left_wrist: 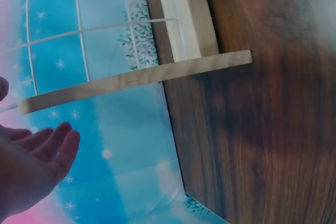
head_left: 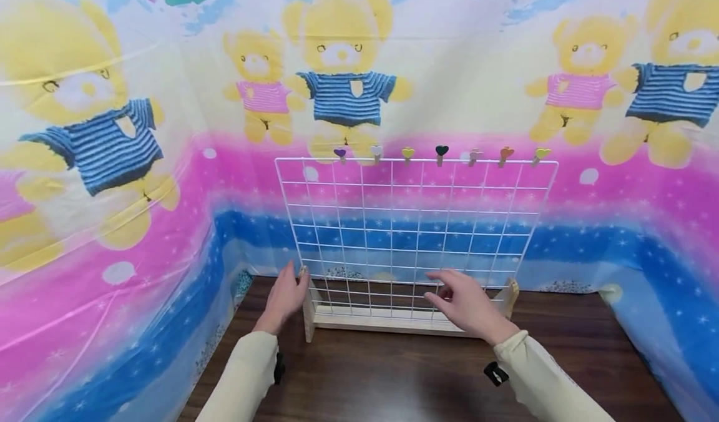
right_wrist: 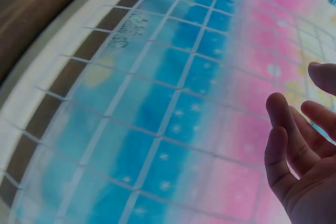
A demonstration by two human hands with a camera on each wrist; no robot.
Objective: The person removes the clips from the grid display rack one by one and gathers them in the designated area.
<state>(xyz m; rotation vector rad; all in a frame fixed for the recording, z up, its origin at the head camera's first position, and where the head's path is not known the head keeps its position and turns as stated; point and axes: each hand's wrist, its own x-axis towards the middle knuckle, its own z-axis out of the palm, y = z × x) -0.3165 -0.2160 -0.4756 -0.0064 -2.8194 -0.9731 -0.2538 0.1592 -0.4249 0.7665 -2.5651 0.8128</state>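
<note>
The white wire grid panel in its pale wooden base (head_left: 412,235) stands upright at the back of the dark wooden table (head_left: 393,378), straight ahead of both hands, its long axis running left to right. The left hand (head_left: 286,297), fingers straight, sits at the left wooden post; the right hand (head_left: 463,303), fingers loosely spread, hovers before the lower right wires, holding nothing
</note>
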